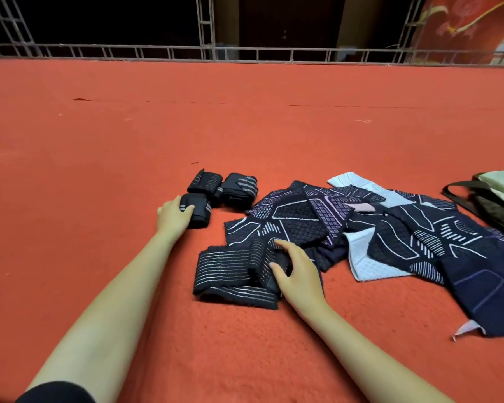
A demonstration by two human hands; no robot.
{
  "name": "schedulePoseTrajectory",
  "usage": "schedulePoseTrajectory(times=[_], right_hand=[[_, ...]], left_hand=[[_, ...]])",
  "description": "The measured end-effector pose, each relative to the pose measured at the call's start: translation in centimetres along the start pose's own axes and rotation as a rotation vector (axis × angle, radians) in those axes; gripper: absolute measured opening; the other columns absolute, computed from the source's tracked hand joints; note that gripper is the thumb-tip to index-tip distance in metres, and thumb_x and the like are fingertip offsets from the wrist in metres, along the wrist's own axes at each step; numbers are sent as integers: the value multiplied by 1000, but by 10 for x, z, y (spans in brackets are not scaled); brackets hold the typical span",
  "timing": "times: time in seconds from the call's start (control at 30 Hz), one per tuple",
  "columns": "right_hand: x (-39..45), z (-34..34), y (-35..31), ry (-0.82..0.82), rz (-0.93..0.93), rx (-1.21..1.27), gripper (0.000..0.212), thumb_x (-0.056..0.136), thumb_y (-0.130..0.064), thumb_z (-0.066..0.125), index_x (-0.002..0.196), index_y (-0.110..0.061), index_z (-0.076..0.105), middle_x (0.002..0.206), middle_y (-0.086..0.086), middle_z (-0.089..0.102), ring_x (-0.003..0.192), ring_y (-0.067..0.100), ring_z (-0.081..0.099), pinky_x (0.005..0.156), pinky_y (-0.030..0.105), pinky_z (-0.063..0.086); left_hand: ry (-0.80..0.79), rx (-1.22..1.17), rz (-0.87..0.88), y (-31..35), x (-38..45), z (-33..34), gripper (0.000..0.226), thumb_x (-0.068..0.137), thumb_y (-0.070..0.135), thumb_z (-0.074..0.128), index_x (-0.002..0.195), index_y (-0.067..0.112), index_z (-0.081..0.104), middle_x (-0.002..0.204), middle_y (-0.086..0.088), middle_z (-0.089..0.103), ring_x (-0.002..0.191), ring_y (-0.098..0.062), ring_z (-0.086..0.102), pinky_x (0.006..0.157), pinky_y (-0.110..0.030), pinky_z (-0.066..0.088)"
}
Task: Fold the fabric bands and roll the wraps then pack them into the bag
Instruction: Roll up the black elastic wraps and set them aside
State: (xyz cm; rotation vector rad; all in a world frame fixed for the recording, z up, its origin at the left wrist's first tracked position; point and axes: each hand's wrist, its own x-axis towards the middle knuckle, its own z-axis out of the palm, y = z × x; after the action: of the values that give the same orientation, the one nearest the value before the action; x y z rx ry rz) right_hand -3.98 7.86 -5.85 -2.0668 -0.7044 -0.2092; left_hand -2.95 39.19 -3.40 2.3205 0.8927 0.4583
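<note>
My left hand [173,215] grips a rolled black wrap [197,212] lying on the red carpet. Just behind it sit two more rolled wraps, one at the back left [203,181] and one at the back right [240,191]. My right hand [296,267] rests on an unrolled black striped wrap [230,274], fingers closed over its bunched right end. To the right lies a heap of dark patterned fabric bands [390,237] with pale undersides showing. The bag [495,199], dark with a pale green inside, lies at the far right edge.
Red carpet [99,170] covers the whole floor around the items. A low metal truss rail [245,52] runs along the carpet's far edge, with a red banner [472,27] at the back right.
</note>
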Motion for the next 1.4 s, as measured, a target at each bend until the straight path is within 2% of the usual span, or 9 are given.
schedulePoseTrajectory(times=[0.1,0.17,0.27,0.37,0.47,0.63,0.9,1.2,1.4], right_hand=[[0,-8,-2,25,140,119,46,81,-12,68,123,-25,55,108,-9,65,94,10,60,88,24,46],[-1,-17,-3,6,193,231,47,83,-8,66,126,-22,54,111,-7,64,98,9,60,91,20,44],[-6,-39,-9,9,220,326,38,86,-4,61,119,-23,56,111,-5,63,99,8,58,88,18,41],[-14,-72,-10,57,162,306,27,88,-3,58,106,-23,59,104,-6,64,97,11,59,88,22,43],[-24,-113,-4,126,104,211,23,87,1,55,102,-15,61,101,-5,63,97,10,57,84,13,39],[-49,-174,37,196,214,106,26,87,-1,58,112,-8,60,107,1,61,102,14,53,85,18,34],[-106,-231,100,233,292,-77,25,84,-7,65,108,-13,65,97,0,67,96,19,62,78,19,35],[-109,-230,115,231,302,-189,32,83,-11,65,115,-14,62,104,8,67,98,26,61,85,31,42],[-110,-232,115,269,317,-213,30,83,-10,65,113,-10,62,99,7,57,90,24,56,84,31,41]], left_hand=[[86,73,40,17,-29,-8,57,93,34,50,141,5,36,144,-18,36,132,-35,28,106,-44,29],[132,7,253,34,-59,-10,50,94,28,51,138,7,43,138,-15,44,129,-31,35,106,-39,30],[-92,-84,527,57,-108,-8,39,93,24,51,131,14,54,125,-5,60,116,-19,53,101,-32,39],[-331,146,642,61,-142,1,46,89,39,47,132,23,50,127,-1,60,116,-19,54,100,-36,41],[-298,361,681,58,-161,5,40,90,40,52,129,29,52,121,0,60,115,-21,51,98,-37,40],[-256,285,797,73,-198,14,31,91,38,55,120,30,60,109,5,62,109,-16,54,94,-32,40],[-208,376,894,92,-229,33,40,86,44,53,125,32,56,112,7,65,108,-15,58,91,-31,41],[-434,285,789,123,-226,16,25,91,29,58,114,37,67,113,17,66,103,1,57,88,-15,40],[-381,458,727,87,-237,33,40,87,51,54,126,40,55,106,8,55,107,-12,54,89,-29,43]])
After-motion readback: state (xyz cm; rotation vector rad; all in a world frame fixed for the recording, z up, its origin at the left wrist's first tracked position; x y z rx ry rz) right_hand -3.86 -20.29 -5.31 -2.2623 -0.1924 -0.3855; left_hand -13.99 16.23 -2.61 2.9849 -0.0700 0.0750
